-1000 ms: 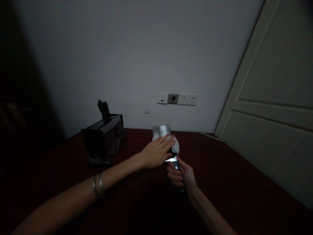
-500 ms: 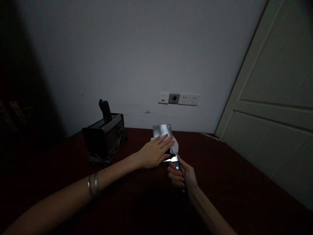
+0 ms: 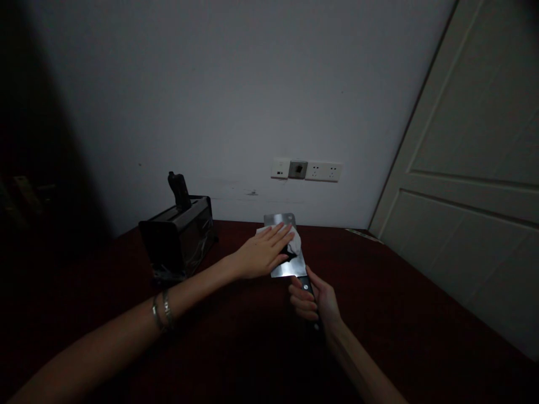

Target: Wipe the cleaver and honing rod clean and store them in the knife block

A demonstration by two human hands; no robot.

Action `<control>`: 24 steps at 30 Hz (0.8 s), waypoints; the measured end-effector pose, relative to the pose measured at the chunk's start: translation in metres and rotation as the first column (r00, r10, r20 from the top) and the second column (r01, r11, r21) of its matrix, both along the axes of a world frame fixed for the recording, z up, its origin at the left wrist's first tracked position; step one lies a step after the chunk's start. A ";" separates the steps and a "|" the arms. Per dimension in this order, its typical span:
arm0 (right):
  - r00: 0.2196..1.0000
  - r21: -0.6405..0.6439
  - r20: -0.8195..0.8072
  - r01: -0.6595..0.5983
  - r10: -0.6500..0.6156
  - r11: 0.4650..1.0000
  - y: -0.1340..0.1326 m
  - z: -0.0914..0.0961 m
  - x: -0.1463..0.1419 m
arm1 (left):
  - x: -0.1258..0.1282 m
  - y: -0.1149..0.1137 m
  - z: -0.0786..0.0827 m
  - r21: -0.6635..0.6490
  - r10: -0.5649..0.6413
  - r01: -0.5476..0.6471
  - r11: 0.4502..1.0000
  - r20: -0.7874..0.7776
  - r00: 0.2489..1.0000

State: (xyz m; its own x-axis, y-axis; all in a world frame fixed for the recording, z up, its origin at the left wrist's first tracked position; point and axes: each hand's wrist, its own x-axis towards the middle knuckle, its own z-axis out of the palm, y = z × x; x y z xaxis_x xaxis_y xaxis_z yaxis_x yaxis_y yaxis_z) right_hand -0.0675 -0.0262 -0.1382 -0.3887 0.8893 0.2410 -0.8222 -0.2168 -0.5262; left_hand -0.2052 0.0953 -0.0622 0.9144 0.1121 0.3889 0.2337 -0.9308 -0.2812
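A steel cleaver [image 3: 290,268] with a black handle lies flat over the dark red table [image 3: 400,314], blade pointing away from me. My right hand [image 3: 314,300] is wrapped round its handle. My left hand [image 3: 263,252] lies flat on the blade with fingers stretched out, pressing a white cloth [image 3: 295,244] onto the steel near the far end. Two bangles ring my left wrist.
A black knife block [image 3: 179,238] with one dark handle sticking up stands at the back left of the table. A grey wall with a row of sockets [image 3: 307,170] is behind. A pale door [image 3: 471,185] is to the right.
My left hand and the cloth have slid away from me along the blade, baring more steel near the handle. My right hand has stayed on the handle.
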 end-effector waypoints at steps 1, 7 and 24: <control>1.000 0.005 -0.006 0.005 -0.005 1.000 0.000 0.000 0.001 | 0.000 -0.003 -0.001 0.003 -0.022 0.022 1.000 -0.017 1.000; 0.996 -0.006 -0.014 -0.086 0.086 0.996 0.003 -0.003 -0.005 | 0.001 0.034 0.010 -0.058 0.111 -0.112 0.992 -0.021 0.994; 0.991 -0.043 0.029 -0.127 0.128 0.991 0.004 -0.010 -0.010 | 0.024 0.018 0.005 -0.068 0.121 -0.119 0.991 0.032 0.992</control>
State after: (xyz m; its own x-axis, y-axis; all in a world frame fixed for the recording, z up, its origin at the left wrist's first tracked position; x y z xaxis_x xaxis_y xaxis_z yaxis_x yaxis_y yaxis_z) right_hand -0.0779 -0.0218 -0.1478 -0.5062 0.8409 0.1916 -0.7699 -0.3404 -0.5399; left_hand -0.1813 0.1132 -0.0576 0.8782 0.2467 0.4097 0.3538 -0.9116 -0.2094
